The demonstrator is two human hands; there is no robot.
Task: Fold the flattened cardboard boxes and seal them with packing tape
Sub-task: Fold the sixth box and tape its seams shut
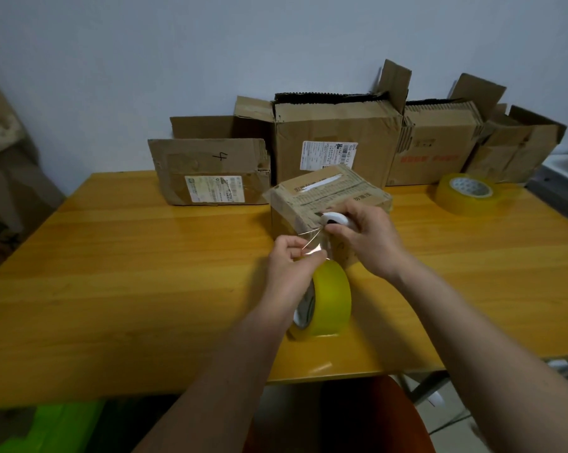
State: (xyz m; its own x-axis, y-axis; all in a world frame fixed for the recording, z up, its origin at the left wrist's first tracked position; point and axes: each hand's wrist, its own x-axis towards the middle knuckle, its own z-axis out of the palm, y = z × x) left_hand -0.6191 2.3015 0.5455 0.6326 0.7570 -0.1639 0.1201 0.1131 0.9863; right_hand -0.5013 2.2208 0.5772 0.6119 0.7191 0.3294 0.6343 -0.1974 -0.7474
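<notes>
Tape roll (329,299): yellow, stands on edge on table (112,256), just in front of small box (328,197). Looks rigid at the core and light; the film itself is thin, clear, sticky, likely to curl back and cling to itself. Best held by the free strip's edges, kept taut.

Strip (312,241) runs from roll up toward box, stretched between both hands.

Left hand (290,259) directly above roll, fingers pinching strip's lower end, wrist against roll's top.

Right hand (362,235) beside box's near face, curled round a white cutter (331,220), its tip at the strip. Blade not discernible.

Box: taped top, light, walls probably dent easily.

Second roll (465,194) lies flat, well right of box. Larger cartons (336,138) stand behind box against wall.
</notes>
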